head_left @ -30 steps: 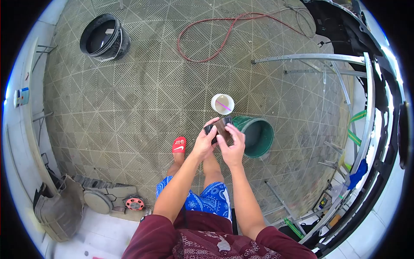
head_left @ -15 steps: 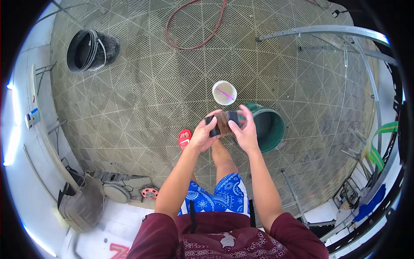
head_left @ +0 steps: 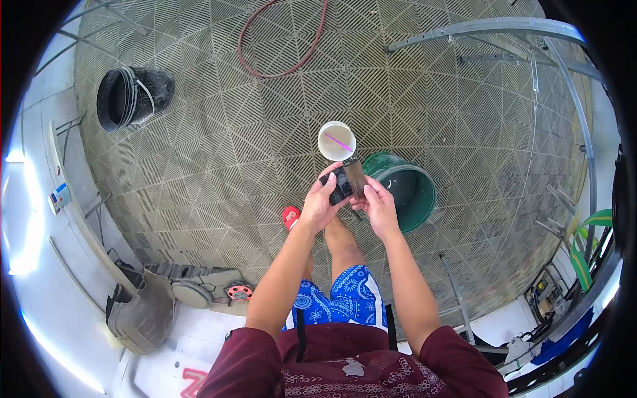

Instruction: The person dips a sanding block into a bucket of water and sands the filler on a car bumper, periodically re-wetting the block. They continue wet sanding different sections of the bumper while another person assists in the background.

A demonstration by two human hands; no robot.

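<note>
In front of me, my left hand (head_left: 320, 203) is closed on a dark black block (head_left: 338, 187), with the thumb on its upper face. My right hand (head_left: 380, 209) pinches a flat brown, sheet-like piece (head_left: 356, 180) by its lower right edge. The brown piece stands against the right side of the black block. Just beyond my hands is a white bucket (head_left: 336, 140) with a pinkish-purple stick (head_left: 339, 142) in it. Right of my right hand stands a green bucket (head_left: 424, 215), partly overlapped by that hand.
A black bucket (head_left: 156, 93) stands at the far left. A red hose (head_left: 279, 73) loops across the patterned floor (head_left: 219, 152) ahead. Metal frame tubes (head_left: 478, 28) rise at the right. Grey car-like parts (head_left: 142, 308) and an orange-red disc (head_left: 239, 291) lie at the lower left.
The brown piece, which lay across the middle of the dark block, is now tilted up beside it. My right fingers have closed from a spread position onto its lower edge. The view has shifted slightly.
</note>
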